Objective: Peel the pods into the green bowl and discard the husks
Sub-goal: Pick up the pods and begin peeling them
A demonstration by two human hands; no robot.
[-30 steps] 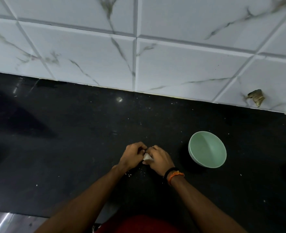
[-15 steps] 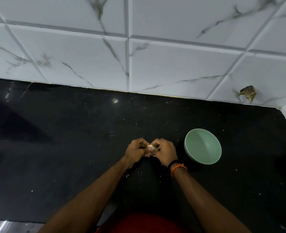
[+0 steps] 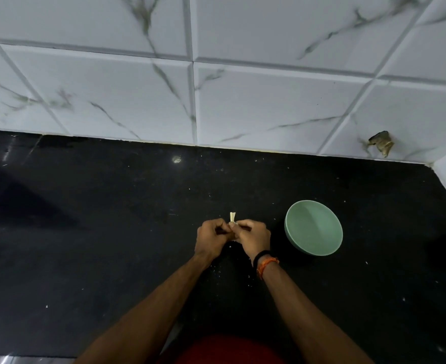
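The left hand (image 3: pixel 211 239) and the right hand (image 3: pixel 253 237) meet knuckle to knuckle over the black countertop (image 3: pixel 85 245), slightly below the centre of the view. Both hands have their fingers curled inward. Between the fingertips of the two hands a small pale pod (image 3: pixel 232 218) is pinched; its upper end, a light straw-coloured strip with a frayed top, projects above the fingers toward 12 o'clock. The lower part of the pod is hidden by the fingers, so whether it has been split cannot be told.

The green bowl (image 3: pixel 313 228) stands upright on the countertop at 3 o'clock from the hands, near the right hand but apart from it. Its inside shows only the pale green surface.

The right wrist carries a black band (image 3: pixel 260 256) and, just behind it toward 5 o'clock, an orange band (image 3: pixel 267 266). Both forearms enter from the lower edge of the view, converging toward the hands. A red garment (image 3: pixel 227 350) fills the lower edge between the forearms.

Small pale flecks (image 3: pixel 216 271) lie scattered on the countertop, densest at 6 o'clock from the hands.

A wall of white marble-patterned tiles (image 3: pixel 269 101) borders the countertop at 12 o'clock and turns along the 3 o'clock edge. A brownish chipped patch (image 3: pixel 380 145) marks one tile at 2 o'clock from the bowl, just above the countertop edge.
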